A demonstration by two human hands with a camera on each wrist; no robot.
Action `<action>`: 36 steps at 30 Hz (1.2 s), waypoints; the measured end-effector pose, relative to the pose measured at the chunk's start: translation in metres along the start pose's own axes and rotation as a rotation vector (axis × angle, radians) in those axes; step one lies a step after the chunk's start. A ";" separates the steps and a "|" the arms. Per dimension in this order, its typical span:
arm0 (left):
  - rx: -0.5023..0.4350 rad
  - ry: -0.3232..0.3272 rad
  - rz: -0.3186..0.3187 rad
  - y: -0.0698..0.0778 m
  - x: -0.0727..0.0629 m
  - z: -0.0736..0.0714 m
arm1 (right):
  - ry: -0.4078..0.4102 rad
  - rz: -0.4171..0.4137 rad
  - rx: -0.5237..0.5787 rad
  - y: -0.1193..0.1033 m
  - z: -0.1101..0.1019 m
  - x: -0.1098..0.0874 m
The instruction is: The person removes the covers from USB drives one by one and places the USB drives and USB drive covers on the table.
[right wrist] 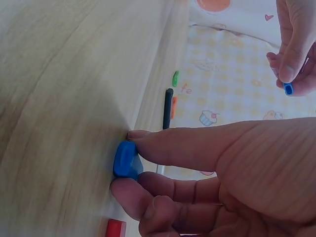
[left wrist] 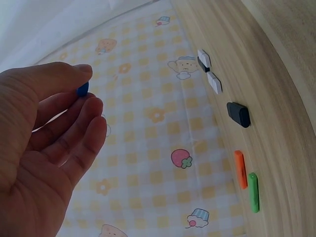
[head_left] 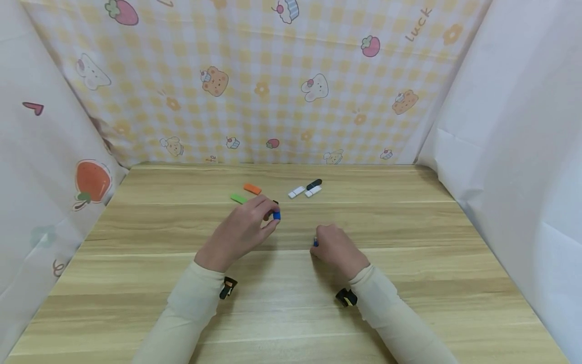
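My left hand (head_left: 243, 227) is raised over the table and pinches a small blue cap (head_left: 277, 215) between thumb and fingertips. In the right wrist view the end of this cap (right wrist: 288, 89) looks hollow. My right hand (head_left: 338, 250) is low at the tabletop, to the right of and nearer than the left. Its thumb and fingers pinch a blue USB flash drive (right wrist: 127, 160), whose rounded end faces the right wrist camera. In the head view most of that drive is hidden behind the fingers.
Farther back on the wooden table (head_left: 386, 202) lie an orange stick (head_left: 252, 188), a green stick (head_left: 238, 198), two white flash drives (head_left: 296, 192) and a black one (head_left: 314, 184). Another black piece (left wrist: 239, 114) lies near the left hand. A red piece (right wrist: 115, 228) is beside the right fingers.
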State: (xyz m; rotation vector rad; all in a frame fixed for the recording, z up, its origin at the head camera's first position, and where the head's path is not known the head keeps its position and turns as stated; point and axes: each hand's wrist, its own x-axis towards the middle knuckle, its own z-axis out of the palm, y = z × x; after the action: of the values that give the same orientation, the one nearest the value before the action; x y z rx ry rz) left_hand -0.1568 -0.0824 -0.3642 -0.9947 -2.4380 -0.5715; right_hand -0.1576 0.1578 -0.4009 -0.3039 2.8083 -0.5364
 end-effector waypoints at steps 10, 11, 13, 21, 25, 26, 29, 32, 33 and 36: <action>0.001 -0.014 -0.011 -0.001 0.000 0.002 | -0.016 -0.052 0.012 0.011 0.005 0.004; 0.003 -0.014 -0.011 -0.001 0.000 0.002 | -0.019 -0.050 0.014 0.011 0.004 0.003; 0.002 -0.017 -0.011 -0.001 0.000 0.003 | -0.012 -0.053 0.005 0.012 0.001 0.002; -0.039 -0.131 -0.066 0.003 0.001 0.016 | 0.058 -0.038 -0.035 0.006 -0.028 -0.010; -0.071 -0.227 -0.132 0.008 0.003 0.023 | 0.053 -0.035 -0.015 0.007 -0.038 -0.012; -0.077 -0.245 -0.145 0.010 0.004 0.025 | 0.052 -0.036 -0.010 0.007 -0.040 -0.013; -0.085 -0.296 -0.176 0.015 0.007 0.033 | 0.076 -0.047 -0.010 0.006 -0.044 -0.014; -0.115 -0.355 -0.230 0.019 0.010 0.043 | 0.107 -0.047 -0.013 0.004 -0.048 -0.015; -0.125 -0.372 -0.244 0.020 0.010 0.047 | 0.118 -0.052 -0.018 0.004 -0.049 -0.015; -0.168 -0.411 -0.298 0.025 0.011 0.058 | 0.139 -0.058 -0.024 0.005 -0.053 -0.016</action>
State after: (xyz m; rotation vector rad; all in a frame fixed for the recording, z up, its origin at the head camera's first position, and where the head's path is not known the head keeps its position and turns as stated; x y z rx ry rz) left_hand -0.1600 -0.0298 -0.4005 -0.8870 -2.9761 -0.7412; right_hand -0.1589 0.1837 -0.3518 -0.3679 2.9493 -0.5577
